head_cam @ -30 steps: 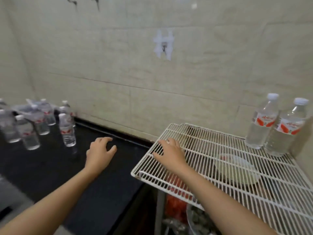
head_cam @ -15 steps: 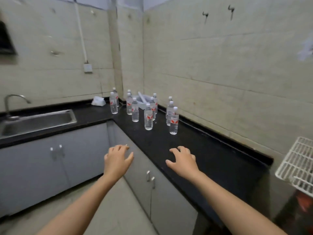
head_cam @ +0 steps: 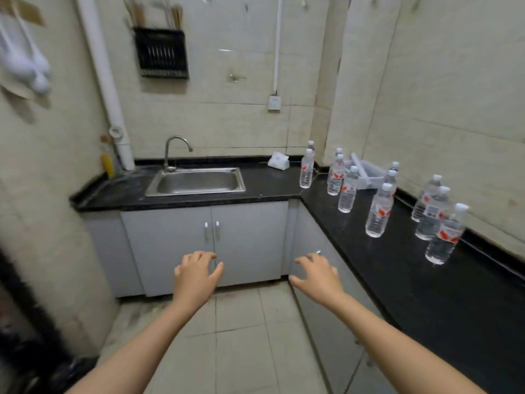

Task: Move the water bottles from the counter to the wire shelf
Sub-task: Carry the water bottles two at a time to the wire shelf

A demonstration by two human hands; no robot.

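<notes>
Both empty, fingers loosely spread: left grip (head_cam: 196,275) & right grip (head_cam: 318,275), short of the bench (head_cam: 426,294) edge. The water bottles (head_cam: 379,211) stand upright along its right edge & back corner. Nearest bottle (head_cam: 444,237) is ahead-right, closer to right grip. No wire shelf in view.

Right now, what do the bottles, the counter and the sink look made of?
Water bottles: clear plastic, see-through, white caps, red labels.
Counter: glossy black, probably polished stone; it shows faint reflections under the bottles.
Sink: likely stainless steel, dull grey metallic sheen.
</notes>
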